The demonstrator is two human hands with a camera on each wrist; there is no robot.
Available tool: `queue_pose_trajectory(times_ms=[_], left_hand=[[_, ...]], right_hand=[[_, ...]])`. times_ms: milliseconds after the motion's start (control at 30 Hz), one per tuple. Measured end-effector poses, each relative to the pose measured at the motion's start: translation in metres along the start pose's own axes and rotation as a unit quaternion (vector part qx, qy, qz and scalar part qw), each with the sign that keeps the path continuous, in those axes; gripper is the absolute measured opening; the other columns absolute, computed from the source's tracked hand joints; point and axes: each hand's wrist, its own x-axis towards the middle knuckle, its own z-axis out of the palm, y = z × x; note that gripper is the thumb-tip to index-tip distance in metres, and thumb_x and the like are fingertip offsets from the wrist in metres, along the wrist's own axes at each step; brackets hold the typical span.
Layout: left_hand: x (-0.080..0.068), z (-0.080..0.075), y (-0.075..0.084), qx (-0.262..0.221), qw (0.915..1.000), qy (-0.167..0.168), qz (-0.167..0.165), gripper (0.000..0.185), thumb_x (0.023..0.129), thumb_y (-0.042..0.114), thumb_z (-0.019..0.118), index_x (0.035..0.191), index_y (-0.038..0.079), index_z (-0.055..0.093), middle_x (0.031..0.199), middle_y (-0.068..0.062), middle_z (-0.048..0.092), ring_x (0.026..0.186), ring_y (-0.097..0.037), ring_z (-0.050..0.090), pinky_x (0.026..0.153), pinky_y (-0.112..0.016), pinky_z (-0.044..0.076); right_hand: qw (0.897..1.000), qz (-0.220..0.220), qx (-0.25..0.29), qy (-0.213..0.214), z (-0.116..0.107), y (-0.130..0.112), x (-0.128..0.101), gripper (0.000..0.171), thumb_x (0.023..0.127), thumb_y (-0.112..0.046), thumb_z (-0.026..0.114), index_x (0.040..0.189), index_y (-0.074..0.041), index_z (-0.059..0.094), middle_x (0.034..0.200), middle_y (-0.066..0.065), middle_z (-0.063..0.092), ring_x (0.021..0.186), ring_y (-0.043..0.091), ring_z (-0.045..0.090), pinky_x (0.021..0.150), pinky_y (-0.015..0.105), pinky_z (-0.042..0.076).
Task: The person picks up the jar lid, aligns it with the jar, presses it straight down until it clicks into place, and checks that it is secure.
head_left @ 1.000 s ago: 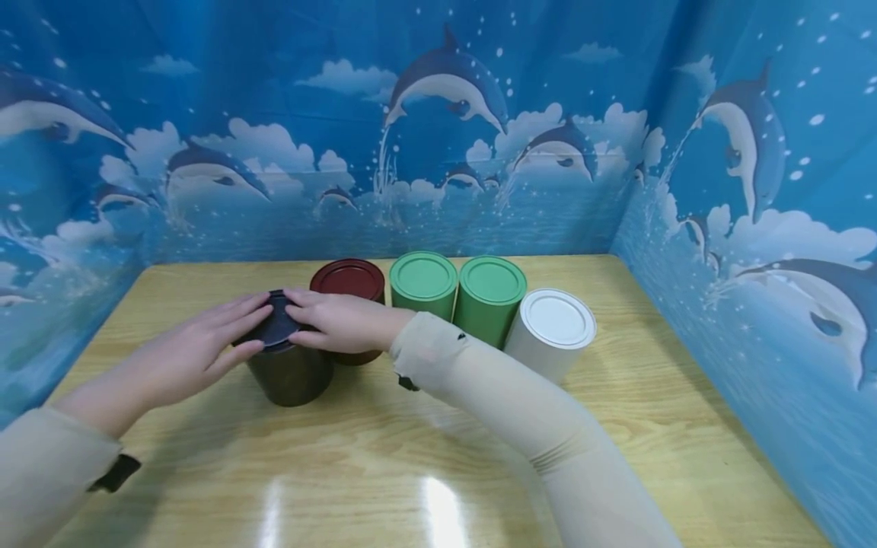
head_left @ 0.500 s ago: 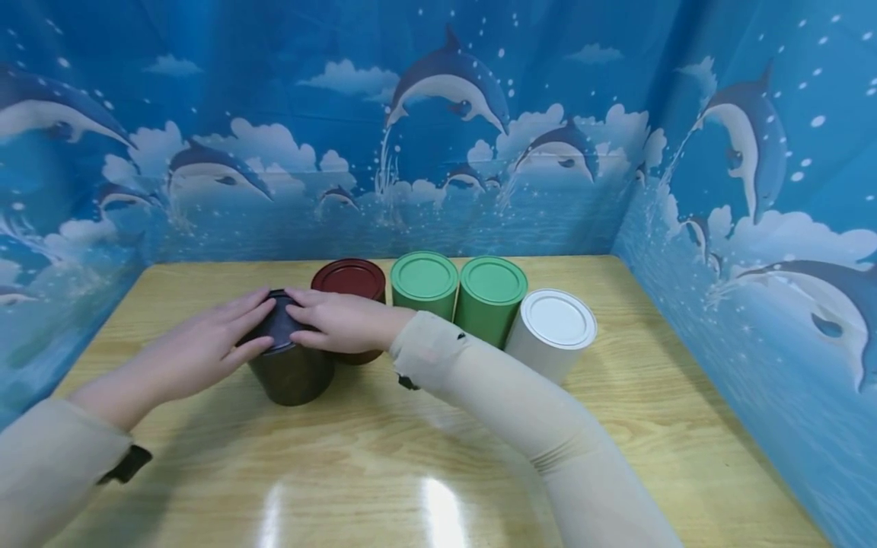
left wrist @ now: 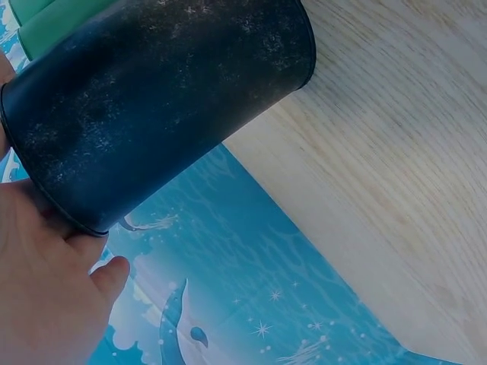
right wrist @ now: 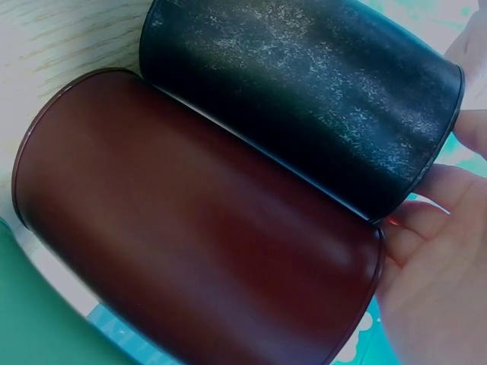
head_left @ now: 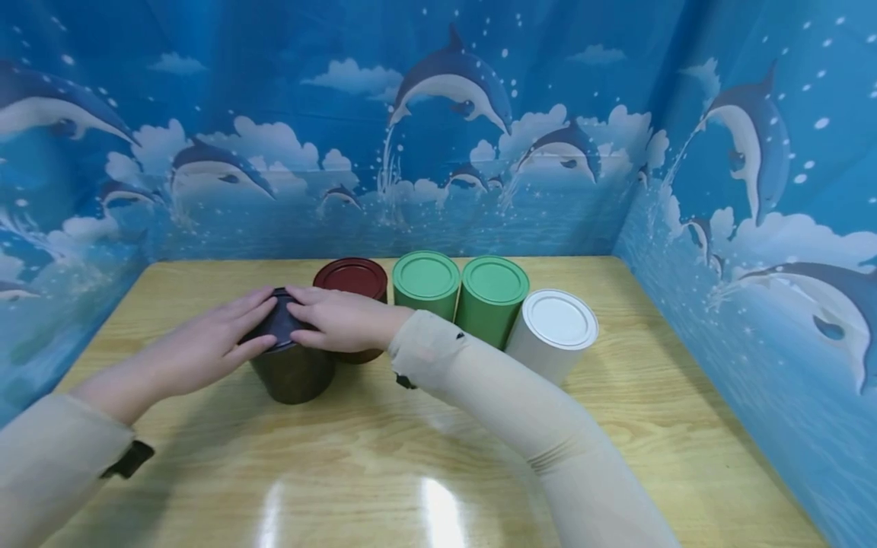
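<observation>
A black can (head_left: 291, 373) stands left of centre on the wooden table (head_left: 425, 449), touching a dark red can (head_left: 351, 278) behind it. Both hands lie on its dark lid (head_left: 277, 329). My left hand (head_left: 212, 346) covers the lid's left side with fingers stretched out and the thumb at the rim. My right hand (head_left: 339, 320) reaches across from the right, fingertips on the lid. The left wrist view shows the black can (left wrist: 160, 99) against my palm (left wrist: 38, 289). In the right wrist view the black can (right wrist: 304, 99) and red can (right wrist: 190, 228) sit side by side.
Two green cans (head_left: 426, 275) (head_left: 492, 283) and a white can (head_left: 555, 323) continue the row to the right of the red one. Blue dolphin-print walls (head_left: 754, 228) close in the table at the back and both sides.
Both hands stay on the black can's lid. My left forearm has edged slightly forward; the cans have not moved.
</observation>
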Motion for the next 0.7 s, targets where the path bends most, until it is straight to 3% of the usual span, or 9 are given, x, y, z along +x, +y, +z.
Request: queue_pose_trajectory(times_ms=[300,500,700], left_hand=[[0.001,0.002,-0.001,-0.031,0.9994,-0.012,-0.005,0.071,0.097,0.05,0.038,0.148,0.004,0.02,0.152,-0.023,0.012,0.137,-0.043,0.012,0.102,-0.063,0.02],[0.001,-0.004,-0.002,-0.057,0.9975,-0.042,-0.005,0.073,0.097,0.051,0.037,0.149,0.004,0.016,0.153,-0.023,0.006,0.138,-0.042,0.006,0.102,-0.064,0.017],[0.002,-0.009,0.002,-0.045,0.9967,-0.067,-0.007,0.075,0.097,0.054,0.034,0.148,0.002,0.016,0.152,-0.025,0.006,0.138,-0.043,0.006,0.103,-0.064,0.016]], right_hand=[[1.0,0.0,0.003,-0.004,0.0,-0.001,0.0,0.057,0.101,-0.04,0.031,0.149,-0.011,0.019,0.156,0.006,0.005,0.14,0.01,0.004,0.109,0.017,0.007],[1.0,0.007,0.02,-0.015,0.0,-0.001,0.001,0.058,0.101,-0.042,0.03,0.149,-0.013,0.017,0.156,0.004,0.002,0.14,0.007,0.0,0.109,0.016,0.005],[0.999,0.01,0.019,-0.027,0.001,-0.002,0.002,0.057,0.101,-0.041,0.028,0.15,-0.014,0.015,0.156,0.003,0.001,0.139,0.006,-0.003,0.109,0.017,0.004]])
